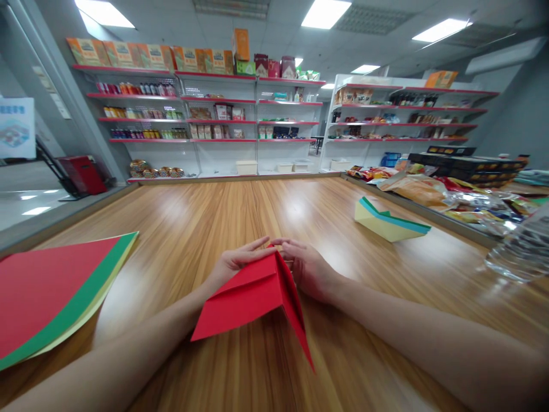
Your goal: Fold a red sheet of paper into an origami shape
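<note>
A folded sheet of red paper [249, 297] stands tented over the middle of the wooden table, its crease ridge pointing away from me and its loose edges spreading toward me. My left hand [240, 258] is closed on its far left side, with the fingers laid along the paper near the top. On the far right side, my right hand [306, 266] grips the same paper, fingers bent in at the far tip. The two hands nearly meet there. Part of the right fingers and the paper's far end are hidden behind the folds.
Red, green and yellow paper sheets [55, 292] lie stacked at the left. A folded paper boat [390, 222] in yellow, blue and green sits to the right. Beyond it are a clear plastic bottle [523, 252] and snack packets [429, 191]. Stocked shelves [218, 100] stand behind the wooden table [206, 212].
</note>
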`<state>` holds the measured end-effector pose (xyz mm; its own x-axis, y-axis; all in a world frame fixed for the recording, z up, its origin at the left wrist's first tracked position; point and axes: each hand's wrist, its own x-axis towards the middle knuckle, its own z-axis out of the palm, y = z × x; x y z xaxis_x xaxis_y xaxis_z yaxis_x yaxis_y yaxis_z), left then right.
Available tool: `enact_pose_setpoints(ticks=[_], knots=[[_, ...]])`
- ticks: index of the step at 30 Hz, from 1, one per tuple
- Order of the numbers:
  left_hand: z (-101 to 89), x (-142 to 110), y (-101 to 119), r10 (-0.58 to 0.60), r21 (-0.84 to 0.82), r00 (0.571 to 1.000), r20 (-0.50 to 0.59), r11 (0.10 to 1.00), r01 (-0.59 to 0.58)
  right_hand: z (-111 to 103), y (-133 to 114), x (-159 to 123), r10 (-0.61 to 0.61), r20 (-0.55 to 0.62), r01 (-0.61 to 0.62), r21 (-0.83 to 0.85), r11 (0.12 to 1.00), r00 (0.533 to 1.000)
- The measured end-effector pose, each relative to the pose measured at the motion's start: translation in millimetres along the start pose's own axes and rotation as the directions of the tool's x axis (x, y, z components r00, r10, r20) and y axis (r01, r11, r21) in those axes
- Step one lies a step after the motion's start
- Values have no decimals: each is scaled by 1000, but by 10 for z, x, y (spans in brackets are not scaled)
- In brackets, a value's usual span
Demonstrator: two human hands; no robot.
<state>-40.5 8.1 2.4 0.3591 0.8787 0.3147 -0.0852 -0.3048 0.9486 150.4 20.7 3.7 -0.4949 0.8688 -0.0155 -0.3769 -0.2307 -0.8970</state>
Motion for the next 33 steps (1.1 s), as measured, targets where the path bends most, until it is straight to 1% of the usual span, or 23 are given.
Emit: enact_pose_setpoints(ticks=[1, 2, 3, 5, 6, 7, 8, 9, 10, 12, 14, 16, 19, 24, 29, 33], knots=[[-32, 16, -17, -13, -15, 1000, 16, 1000, 13, -8, 1, 3, -7, -7, 7, -18, 1000, 1000], [-62, 35, -37, -51, -53, 998, 43, 997, 54, -17, 4, 5, -22, -16, 21, -45, 999, 1000], [-91, 54, -55, -112, -119, 992, 58, 986, 118, -25, 8, 7, -40, -22, 39, -68, 997, 999], [-133, 82, -75, -243, -268, 966, 90, 928, 258, -38, 8, 7, -71, -23, 68, -92, 993, 997], [-144, 88, -73, -307, -330, 946, 102, 887, 324, -42, 3, 5, -77, -18, 75, -105, 992, 997], [-148, 85, -62, -388, -374, 914, 122, 834, 404, -43, -5, 2, -77, -8, 75, -126, 989, 997], [-145, 75, -44, -442, -426, 886, 139, 782, 456, -41, -15, -3, -67, 4, 67, -153, 986, 998], [-138, 58, -22, -490, -435, 849, 197, 733, 524, -38, -25, -9, -55, 18, 58, -186, 981, 998], [-126, 38, 2, -501, -418, 833, 237, 721, 553, -35, -33, -15, -46, 37, 53, -218, 975, 998], [-99, -4, 47, -479, -340, 828, 292, 757, 558, -29, -37, -24, -36, 80, 56, -269, 962, 996], [-73, -32, 83, -464, -261, 829, 313, 797, 545, -33, -27, -25, -20, 111, 53, -302, 952, 994], [-56, -42, 109, -472, -222, 820, 325, 804, 551, -47, -10, -19, 22, 122, 18, -315, 949, 992], [-40, -33, 133, -468, -215, 824, 318, 811, 544, -72, 3, -11, 92, 125, -42, -353, 935, 988], [-28, -15, 140, -498, -167, 821, 278, 817, 552, -79, -31, -24, 154, 162, -66, -449, 891, 975], [-27, -12, 141, -551, -75, 788, 274, 805, 589, -54, -59, -29, 173, 162, -72, -497, 865, 971], [-5, -14, 151, -581, 3, 783, 220, 804, 595, -38, -60, -30, 157, 121, -59, -577, 815, 980]])
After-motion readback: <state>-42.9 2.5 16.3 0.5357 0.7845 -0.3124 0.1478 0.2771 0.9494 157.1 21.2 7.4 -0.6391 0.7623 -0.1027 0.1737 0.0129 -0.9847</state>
